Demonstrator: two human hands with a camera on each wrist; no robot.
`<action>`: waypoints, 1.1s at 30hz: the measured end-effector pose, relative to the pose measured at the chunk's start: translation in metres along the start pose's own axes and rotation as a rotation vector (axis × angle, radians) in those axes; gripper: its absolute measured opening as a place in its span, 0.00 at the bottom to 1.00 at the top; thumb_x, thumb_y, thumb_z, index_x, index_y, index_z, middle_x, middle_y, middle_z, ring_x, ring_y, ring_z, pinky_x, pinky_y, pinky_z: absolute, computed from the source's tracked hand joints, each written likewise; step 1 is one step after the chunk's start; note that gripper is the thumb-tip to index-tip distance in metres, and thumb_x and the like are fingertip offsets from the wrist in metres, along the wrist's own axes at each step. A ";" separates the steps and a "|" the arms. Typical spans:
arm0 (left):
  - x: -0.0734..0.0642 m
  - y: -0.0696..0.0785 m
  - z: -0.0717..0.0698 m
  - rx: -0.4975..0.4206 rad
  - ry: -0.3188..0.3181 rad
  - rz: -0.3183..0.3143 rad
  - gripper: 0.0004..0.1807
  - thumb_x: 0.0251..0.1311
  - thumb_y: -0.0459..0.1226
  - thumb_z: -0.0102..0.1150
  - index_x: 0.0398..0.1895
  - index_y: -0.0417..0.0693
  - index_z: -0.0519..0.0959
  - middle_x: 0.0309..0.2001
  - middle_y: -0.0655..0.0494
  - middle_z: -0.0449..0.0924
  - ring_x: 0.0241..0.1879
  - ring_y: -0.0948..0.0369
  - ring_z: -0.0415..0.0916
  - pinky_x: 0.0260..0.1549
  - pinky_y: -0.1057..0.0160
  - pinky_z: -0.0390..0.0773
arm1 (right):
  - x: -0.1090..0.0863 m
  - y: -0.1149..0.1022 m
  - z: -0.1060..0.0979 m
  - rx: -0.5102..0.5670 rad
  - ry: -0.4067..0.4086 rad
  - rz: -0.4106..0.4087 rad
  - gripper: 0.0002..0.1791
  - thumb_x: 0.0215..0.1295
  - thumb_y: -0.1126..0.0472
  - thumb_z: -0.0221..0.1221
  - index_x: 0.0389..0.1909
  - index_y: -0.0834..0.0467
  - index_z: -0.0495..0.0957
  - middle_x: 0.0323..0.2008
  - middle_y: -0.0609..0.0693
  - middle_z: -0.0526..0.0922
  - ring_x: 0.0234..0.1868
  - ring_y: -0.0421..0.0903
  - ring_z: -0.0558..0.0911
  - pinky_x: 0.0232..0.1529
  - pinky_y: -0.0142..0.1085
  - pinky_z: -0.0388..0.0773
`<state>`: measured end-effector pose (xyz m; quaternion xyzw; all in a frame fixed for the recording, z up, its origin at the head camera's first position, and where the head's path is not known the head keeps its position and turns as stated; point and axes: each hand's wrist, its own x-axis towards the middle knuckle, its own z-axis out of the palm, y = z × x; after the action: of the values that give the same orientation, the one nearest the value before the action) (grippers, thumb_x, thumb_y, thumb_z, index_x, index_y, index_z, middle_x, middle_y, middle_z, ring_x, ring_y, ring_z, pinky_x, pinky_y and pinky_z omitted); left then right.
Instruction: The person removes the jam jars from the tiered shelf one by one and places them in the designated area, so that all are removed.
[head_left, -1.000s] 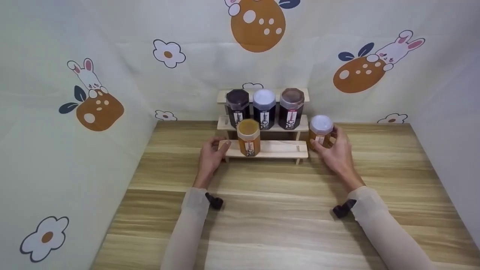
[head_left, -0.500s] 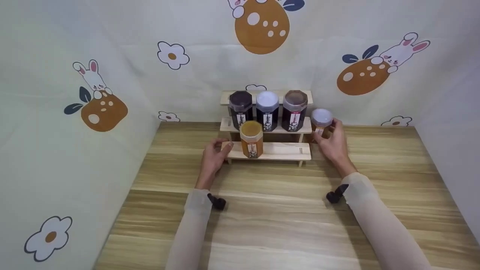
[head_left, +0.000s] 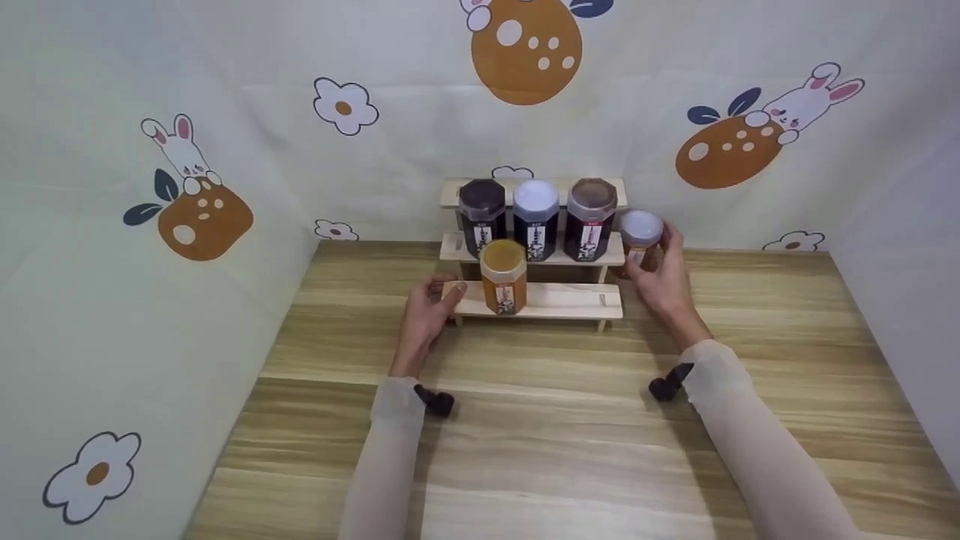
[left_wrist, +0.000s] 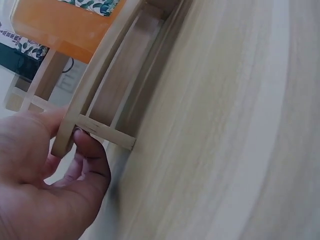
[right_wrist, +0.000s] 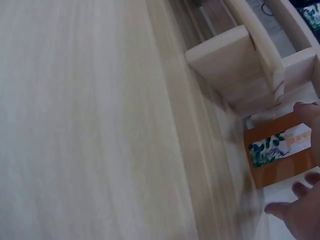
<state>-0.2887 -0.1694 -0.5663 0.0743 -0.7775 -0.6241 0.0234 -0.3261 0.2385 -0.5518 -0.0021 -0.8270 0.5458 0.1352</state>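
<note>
My left hand (head_left: 427, 319) pinches the left end of the lowest step of a small wooden tiered rack (head_left: 566, 300), thumb on one side and fingers on the other in the left wrist view. My right hand (head_left: 664, 281) holds an amber jar (head_left: 639, 231) with a whitish lid, close against the rack's right side. In the right wrist view, that jar's orange-brown body (right_wrist: 272, 172) is upright near the tabletop, partly hidden by the hand. Another amber jar (head_left: 504, 283) with a yellow top stands on the lowest step, left of its middle.
On the middle step stand a dark jar (head_left: 482, 217), a white-lidded dark jar (head_left: 535, 217) and a brown-topped dark jar (head_left: 592, 217). The rack is near the back wall (head_left: 405, 172), covered in printed cloth. Wood-grain tabletop (head_left: 555, 435) stretches in front.
My right hand has moved the white-lidded amber jar back toward the wall, alongside the rack. My left hand keeps its hold on the lowest step. The head view has shifted slightly.
</note>
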 end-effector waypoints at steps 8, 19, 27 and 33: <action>-0.001 -0.001 0.001 -0.057 0.011 -0.004 0.21 0.70 0.41 0.73 0.60 0.42 0.82 0.59 0.43 0.82 0.58 0.52 0.79 0.55 0.56 0.80 | -0.018 -0.025 -0.007 0.015 0.059 -0.044 0.49 0.70 0.61 0.69 0.85 0.58 0.53 0.84 0.60 0.61 0.86 0.53 0.58 0.87 0.53 0.52; -0.002 -0.002 0.002 -0.050 0.005 -0.019 0.22 0.70 0.46 0.73 0.60 0.46 0.82 0.65 0.44 0.79 0.65 0.50 0.76 0.59 0.54 0.79 | -0.055 -0.051 0.009 0.114 0.163 -0.198 0.38 0.69 0.69 0.70 0.77 0.61 0.66 0.72 0.61 0.75 0.73 0.58 0.74 0.75 0.55 0.72; -0.002 0.000 0.004 -0.076 0.025 -0.042 0.19 0.69 0.44 0.74 0.57 0.47 0.83 0.55 0.47 0.82 0.48 0.56 0.79 0.38 0.65 0.81 | -0.075 -0.066 0.051 0.181 -0.008 -0.273 0.32 0.68 0.68 0.73 0.70 0.63 0.73 0.65 0.62 0.80 0.67 0.57 0.80 0.71 0.50 0.78; -0.003 -0.003 0.004 -0.100 0.036 -0.012 0.17 0.69 0.42 0.74 0.56 0.48 0.84 0.49 0.49 0.82 0.36 0.60 0.78 0.31 0.67 0.78 | -0.087 -0.071 0.081 0.201 -0.107 -0.273 0.32 0.68 0.62 0.74 0.69 0.61 0.74 0.66 0.61 0.80 0.69 0.54 0.79 0.71 0.47 0.79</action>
<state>-0.2859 -0.1658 -0.5697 0.0890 -0.7442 -0.6610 0.0375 -0.2502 0.1239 -0.5366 0.1530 -0.7667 0.6017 0.1635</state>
